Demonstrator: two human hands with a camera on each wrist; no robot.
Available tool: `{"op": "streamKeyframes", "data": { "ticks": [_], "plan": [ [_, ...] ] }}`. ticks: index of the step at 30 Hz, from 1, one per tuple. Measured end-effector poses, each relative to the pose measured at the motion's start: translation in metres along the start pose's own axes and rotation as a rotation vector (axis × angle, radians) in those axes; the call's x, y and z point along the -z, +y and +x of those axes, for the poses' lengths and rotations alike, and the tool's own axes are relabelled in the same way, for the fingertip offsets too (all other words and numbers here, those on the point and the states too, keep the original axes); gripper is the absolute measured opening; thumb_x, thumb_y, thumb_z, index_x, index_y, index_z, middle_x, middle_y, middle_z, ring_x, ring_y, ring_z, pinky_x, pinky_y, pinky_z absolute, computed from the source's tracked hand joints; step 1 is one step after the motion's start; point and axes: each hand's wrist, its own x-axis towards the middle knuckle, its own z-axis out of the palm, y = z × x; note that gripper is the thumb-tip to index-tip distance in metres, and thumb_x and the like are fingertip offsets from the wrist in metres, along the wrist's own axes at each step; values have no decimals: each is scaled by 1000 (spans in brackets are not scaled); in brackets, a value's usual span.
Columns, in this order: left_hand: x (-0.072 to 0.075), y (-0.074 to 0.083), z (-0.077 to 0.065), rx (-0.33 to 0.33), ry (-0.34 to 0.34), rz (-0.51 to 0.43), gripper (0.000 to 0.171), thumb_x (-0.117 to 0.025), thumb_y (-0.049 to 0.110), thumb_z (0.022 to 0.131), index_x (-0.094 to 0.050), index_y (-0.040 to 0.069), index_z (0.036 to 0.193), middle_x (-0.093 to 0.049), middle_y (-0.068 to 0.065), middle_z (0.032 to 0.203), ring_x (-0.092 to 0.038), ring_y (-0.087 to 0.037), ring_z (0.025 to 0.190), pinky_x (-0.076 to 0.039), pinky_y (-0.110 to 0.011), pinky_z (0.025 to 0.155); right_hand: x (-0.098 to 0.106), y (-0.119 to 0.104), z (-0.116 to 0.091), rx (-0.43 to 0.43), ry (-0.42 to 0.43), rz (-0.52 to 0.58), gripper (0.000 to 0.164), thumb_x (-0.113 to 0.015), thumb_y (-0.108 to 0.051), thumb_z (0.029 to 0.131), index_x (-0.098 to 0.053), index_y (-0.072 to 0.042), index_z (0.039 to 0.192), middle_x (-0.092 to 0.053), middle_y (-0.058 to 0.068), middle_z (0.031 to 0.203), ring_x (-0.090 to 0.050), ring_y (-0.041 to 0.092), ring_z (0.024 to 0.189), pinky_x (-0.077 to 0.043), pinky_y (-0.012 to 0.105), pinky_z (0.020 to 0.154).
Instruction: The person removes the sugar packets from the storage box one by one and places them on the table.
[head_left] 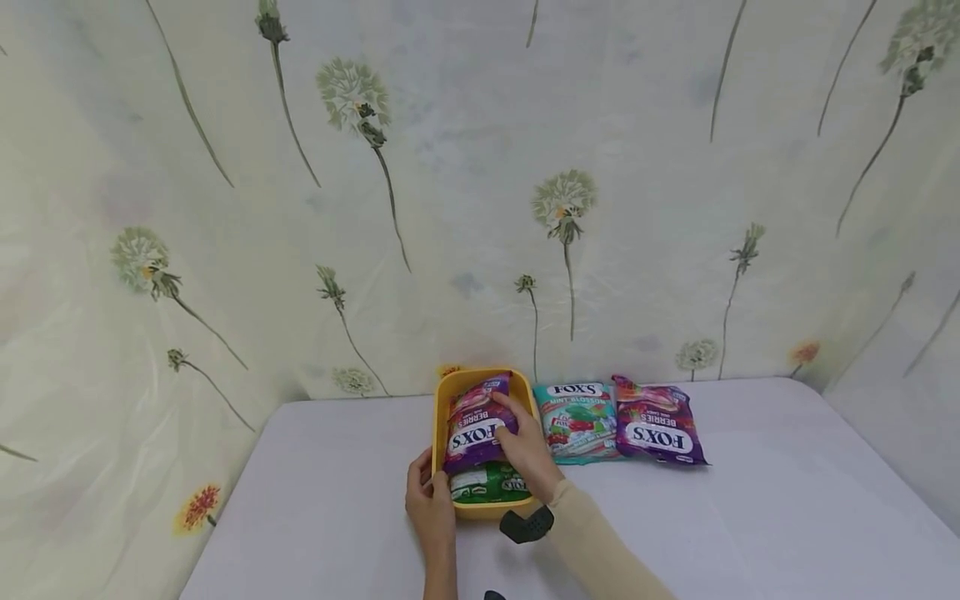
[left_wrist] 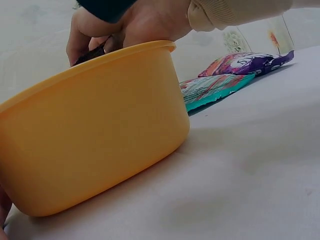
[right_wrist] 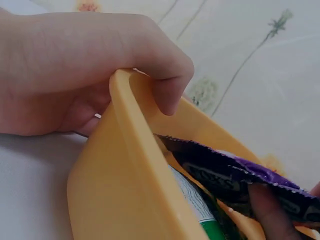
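Note:
A yellow plastic tub stands on the table against the patterned backdrop. My left hand grips its near-left side, with the thumb hooked over the rim in the right wrist view. My right hand reaches over the near-right rim and pinches a purple candy bag marked Fox's Berries, tilted inside the tub. Below it in the tub lies a green candy bag, partly covered. The left wrist view shows the tub's outer wall, which hides most of the contents.
Right of the tub lies a teal Fox's candy bag, close to its wall. Another purple Berries bag lies beside that one, overlapping its edge. A white cloth covers the table, and a dandelion-print sheet hangs behind.

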Motion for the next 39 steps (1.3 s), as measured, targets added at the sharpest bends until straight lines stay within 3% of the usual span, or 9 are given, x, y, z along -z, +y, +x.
{"op": "streamKeyframes", "data": {
  "ticks": [11,16,23,31,39],
  "plan": [
    [1,1,4,0,0,27,37,-50,8,87,-59,16,122,-63,-6,117,-58,-19,101,-47,-22,82,8,-2,-13,80,31,85,51,-49,-20,93,-43,-55,130,-31,1,150,-39,38,132,-38,58,100],
    [-1,-1,3,6,11,46,36,-51,10,87,-60,16,121,-63,-7,117,-59,-19,100,-49,-22,81,13,1,-19,103,23,163,49,-48,-21,93,-43,-53,130,-28,-4,152,-37,36,134,-38,56,102],
    [-1,-1,2,-2,16,47,35,-52,11,87,-60,17,121,-63,-5,117,-59,-18,101,-47,-17,80,19,1,-24,120,10,187,50,-48,-22,93,-43,-52,132,-30,-4,151,-41,35,132,-42,54,99],
    [-2,-2,1,-9,9,43,35,-50,8,88,-60,15,121,-63,-8,118,-59,-21,103,-49,-30,85,24,2,-30,146,-8,195,51,-47,-18,94,-43,-50,133,-27,-7,153,-37,33,136,-40,53,101],
    [-1,-3,3,-16,18,31,35,-50,6,87,-61,14,120,-63,-8,118,-59,-21,101,-43,-11,76,31,6,-36,161,-22,218,51,-45,-16,95,-42,-49,134,-25,-7,153,-34,33,137,-37,54,104]
  ]
}}
